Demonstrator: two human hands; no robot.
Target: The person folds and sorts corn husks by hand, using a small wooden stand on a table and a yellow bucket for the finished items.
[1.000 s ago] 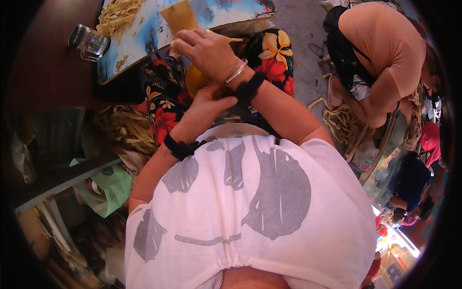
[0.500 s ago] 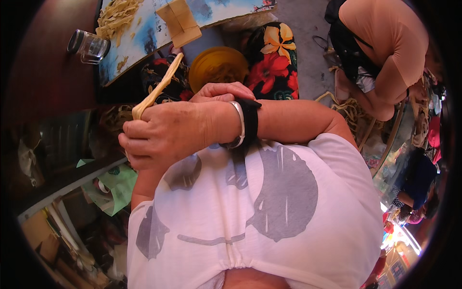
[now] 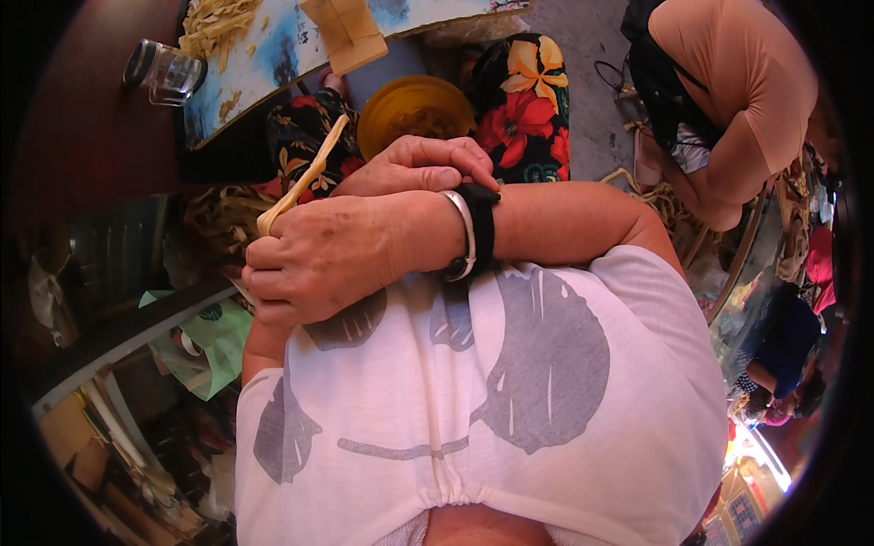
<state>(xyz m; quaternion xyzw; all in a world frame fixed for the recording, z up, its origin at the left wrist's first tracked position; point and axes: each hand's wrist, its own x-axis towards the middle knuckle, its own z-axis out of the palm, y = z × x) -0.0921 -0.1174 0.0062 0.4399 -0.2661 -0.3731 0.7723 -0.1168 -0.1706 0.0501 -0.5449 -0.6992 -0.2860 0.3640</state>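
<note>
My right hand [image 3: 314, 259] reaches across my chest, closed around a pale yellow twisted strip [image 3: 305, 185] whose free end sticks up past the knuckles. A silver bracelet [image 3: 469, 227] and a black wristband [image 3: 481, 214] sit on that wrist. Behind it my left hand [image 3: 410, 166] comes across, thumb and fingers bent together, with the fingertips at the far edge of the wristband. The right wrist hides part of the left hand. Beyond both hands, a yellow basin [image 3: 382, 109] with strip-like pieces in it stands between my legs in flowered trousers [image 3: 519, 109].
A painted board [image 3: 291, 55] at the far left bears a heap of yellowish strips [image 3: 218, 27], a tan folded piece [image 3: 346, 36] and a glass jar [image 3: 170, 75]. Another person [image 3: 737, 82] crouches at the right. Green plastic sheeting [image 3: 214, 346] hangs at the left.
Around the wristband, the left fingers have shifted slightly, and the thumb now shows more plainly. My right hand, still holding the strip, has moved a little to the right.
</note>
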